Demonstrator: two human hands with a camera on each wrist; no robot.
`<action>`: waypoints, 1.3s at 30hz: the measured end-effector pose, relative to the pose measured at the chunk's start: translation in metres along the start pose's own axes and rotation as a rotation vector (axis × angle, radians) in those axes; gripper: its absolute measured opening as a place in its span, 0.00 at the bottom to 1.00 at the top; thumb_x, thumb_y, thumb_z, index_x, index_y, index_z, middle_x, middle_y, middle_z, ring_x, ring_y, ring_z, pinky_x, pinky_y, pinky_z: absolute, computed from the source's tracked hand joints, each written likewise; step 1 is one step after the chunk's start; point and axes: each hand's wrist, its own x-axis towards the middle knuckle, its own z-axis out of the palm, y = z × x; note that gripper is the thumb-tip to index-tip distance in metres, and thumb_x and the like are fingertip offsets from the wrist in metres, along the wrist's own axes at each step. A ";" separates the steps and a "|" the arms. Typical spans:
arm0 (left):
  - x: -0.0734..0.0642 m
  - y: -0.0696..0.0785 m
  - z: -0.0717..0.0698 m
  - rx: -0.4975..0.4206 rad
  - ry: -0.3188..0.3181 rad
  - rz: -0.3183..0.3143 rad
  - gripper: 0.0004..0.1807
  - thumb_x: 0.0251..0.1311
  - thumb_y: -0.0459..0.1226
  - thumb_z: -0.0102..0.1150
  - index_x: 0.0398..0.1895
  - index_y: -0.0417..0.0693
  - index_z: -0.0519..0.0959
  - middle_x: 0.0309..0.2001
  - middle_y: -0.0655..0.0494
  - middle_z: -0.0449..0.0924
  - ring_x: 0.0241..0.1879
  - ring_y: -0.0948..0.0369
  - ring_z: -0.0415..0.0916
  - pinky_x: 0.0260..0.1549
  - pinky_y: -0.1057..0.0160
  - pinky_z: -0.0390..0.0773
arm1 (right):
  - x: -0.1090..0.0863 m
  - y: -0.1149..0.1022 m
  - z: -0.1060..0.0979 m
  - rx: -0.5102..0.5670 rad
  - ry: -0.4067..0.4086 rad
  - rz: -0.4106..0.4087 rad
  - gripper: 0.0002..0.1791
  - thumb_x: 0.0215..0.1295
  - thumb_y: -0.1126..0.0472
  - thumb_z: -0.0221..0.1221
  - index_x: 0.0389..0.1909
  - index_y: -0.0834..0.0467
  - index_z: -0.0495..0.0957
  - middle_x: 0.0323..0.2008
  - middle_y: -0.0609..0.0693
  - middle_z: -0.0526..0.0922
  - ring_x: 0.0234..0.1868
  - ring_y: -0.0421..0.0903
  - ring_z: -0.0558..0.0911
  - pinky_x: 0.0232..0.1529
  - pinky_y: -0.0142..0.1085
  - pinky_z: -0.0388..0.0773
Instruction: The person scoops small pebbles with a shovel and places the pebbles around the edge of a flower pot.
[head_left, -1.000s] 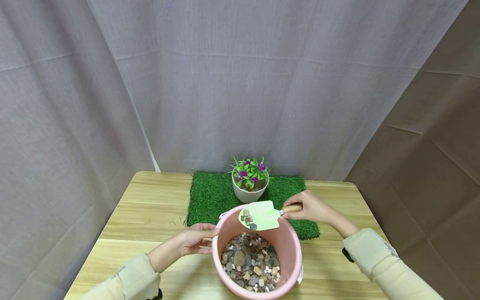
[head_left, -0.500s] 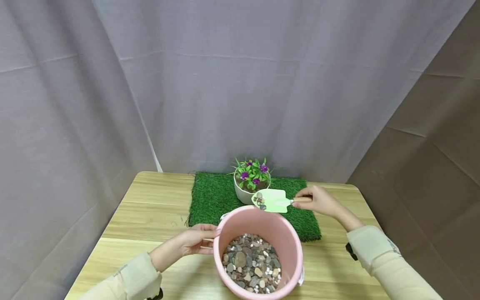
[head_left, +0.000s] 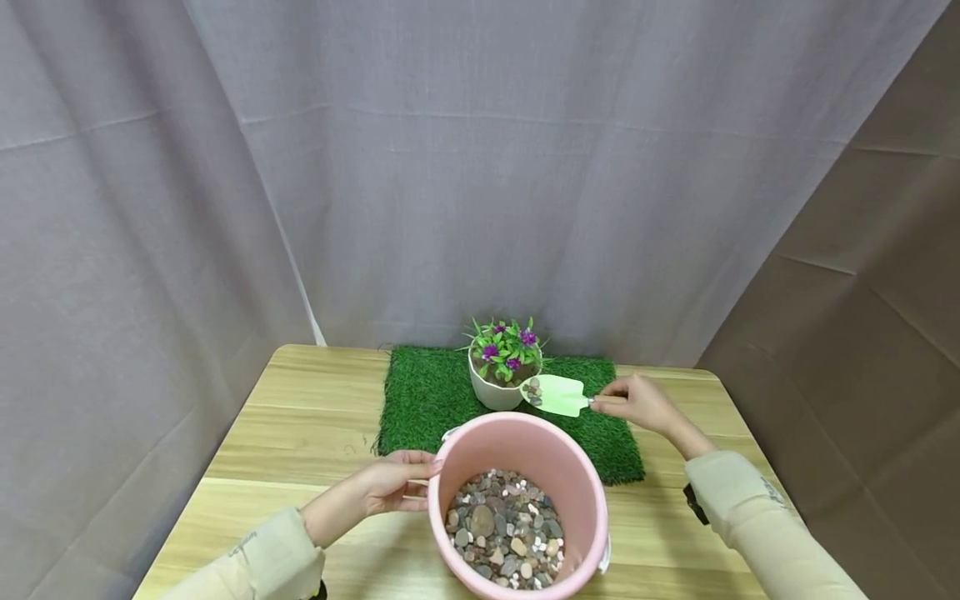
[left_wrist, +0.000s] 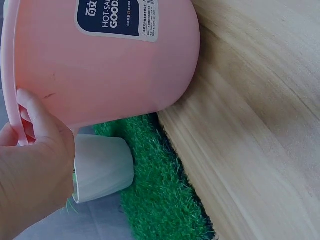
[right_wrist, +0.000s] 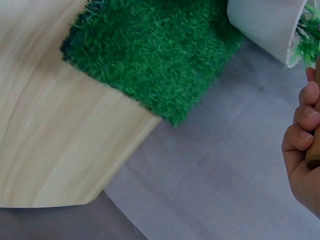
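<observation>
My right hand (head_left: 636, 402) grips the wooden handle (right_wrist: 314, 145) of a pale green trowel (head_left: 561, 395). A few pebbles (head_left: 533, 392) lie at the blade's tip, which overlaps the right rim of the white flowerpot (head_left: 491, 393) in the head view. Purple flowers and green leaves (head_left: 504, 346) fill the top of that pot. With thumb and fingers my left hand (head_left: 393, 485) pinches the left rim of a pink bucket (head_left: 592, 492). Inside the bucket lies a layer of mixed pebbles (head_left: 502, 529).
The flowerpot stands on a green artificial-grass mat (head_left: 423, 392) at the back of the wooden table (head_left: 315, 417). A grey curtain (head_left: 480, 167) hangs behind. The bucket has a white handle end (head_left: 604, 557) and a dark label (left_wrist: 117, 17).
The trowel with its pebbles has moved from over the bucket, back and to the right, to the flowerpot's right rim. My left hand keeps its hold on the bucket.
</observation>
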 end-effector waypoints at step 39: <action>0.003 -0.004 -0.002 0.014 -0.005 0.019 0.13 0.65 0.38 0.53 0.47 0.38 0.73 0.32 0.57 0.78 0.32 0.65 0.77 0.38 0.67 0.87 | 0.058 -0.059 0.005 -0.447 0.058 0.251 0.25 0.46 0.59 0.58 0.04 0.48 0.52 0.08 0.41 0.50 0.15 0.41 0.56 0.11 0.31 0.57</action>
